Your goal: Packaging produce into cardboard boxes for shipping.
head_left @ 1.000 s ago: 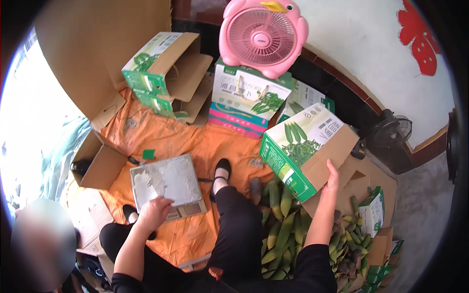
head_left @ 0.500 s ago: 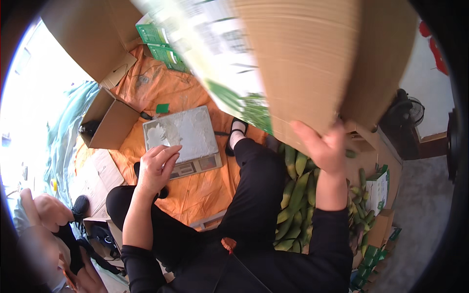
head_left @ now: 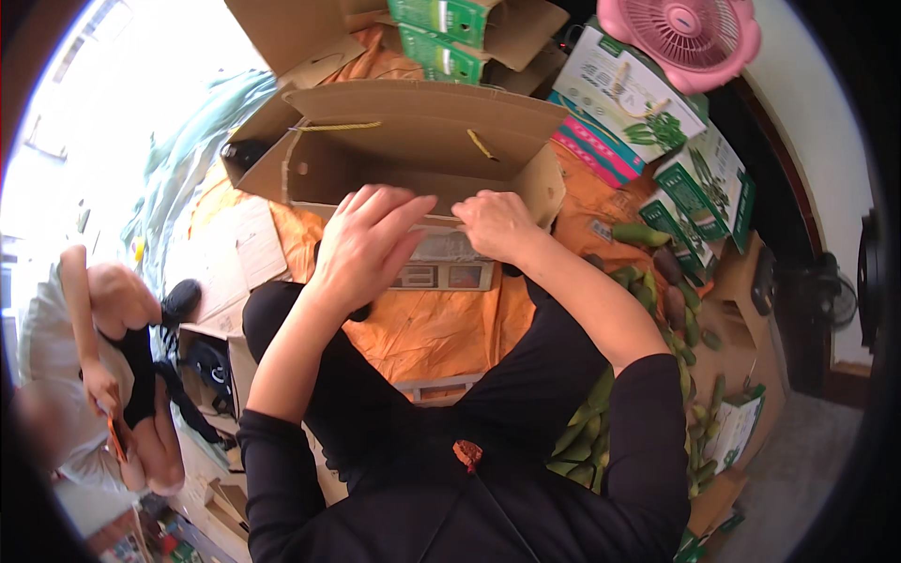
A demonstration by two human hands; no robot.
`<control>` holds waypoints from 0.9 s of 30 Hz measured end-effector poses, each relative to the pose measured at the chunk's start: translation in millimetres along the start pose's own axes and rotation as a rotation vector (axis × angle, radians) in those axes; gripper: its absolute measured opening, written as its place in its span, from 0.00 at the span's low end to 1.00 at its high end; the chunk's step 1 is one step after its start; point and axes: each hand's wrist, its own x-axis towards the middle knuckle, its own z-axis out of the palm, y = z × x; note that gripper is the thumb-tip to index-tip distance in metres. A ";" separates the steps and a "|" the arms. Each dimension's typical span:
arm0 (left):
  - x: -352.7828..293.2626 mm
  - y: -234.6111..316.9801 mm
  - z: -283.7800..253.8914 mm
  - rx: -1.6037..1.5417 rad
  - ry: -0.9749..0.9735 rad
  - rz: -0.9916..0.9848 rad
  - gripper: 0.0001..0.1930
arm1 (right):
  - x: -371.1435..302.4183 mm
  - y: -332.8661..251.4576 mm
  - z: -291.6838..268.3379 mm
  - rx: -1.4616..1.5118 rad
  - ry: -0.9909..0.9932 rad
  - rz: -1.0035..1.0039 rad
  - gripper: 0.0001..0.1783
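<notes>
An open cardboard box (head_left: 422,103) stands on the platform scale (head_left: 441,276) between my legs, its far flap raised. Yellow cord handles (head_left: 343,126) show on the inside of that flap. My left hand (head_left: 368,239) is over the near edge of the box, fingers loosely stretched and apart, holding nothing I can see. Beside it, my right hand (head_left: 495,225) has its fingers curled in at the near edge of the box. The hands hide much of that near edge and part of the box's inside.
Long green vegetables (head_left: 587,422) are heaped by my right leg. Printed cartons (head_left: 629,94) and a pink fan (head_left: 687,38) stand at the far right. An orange sheet (head_left: 422,338) covers the floor. At the left sits another person (head_left: 113,375) holding an orange object.
The box, lifted in my right hand before, now rests on the scale with its opening up. Both hands have come together at its near edge. My view has turned toward the right.
</notes>
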 end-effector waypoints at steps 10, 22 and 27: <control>-22.3 -52.2 43.7 0.199 -0.495 -0.390 0.31 | 3.4 13.8 11.9 -0.029 -0.069 0.060 0.08; -24.2 -72.4 68.7 0.427 -0.574 -0.353 0.06 | -46.3 44.7 -88.8 0.608 0.196 0.279 0.16; -21.8 -64.9 64.7 0.459 -0.587 -0.357 0.05 | -115.7 87.9 -104.7 0.584 0.399 0.463 0.15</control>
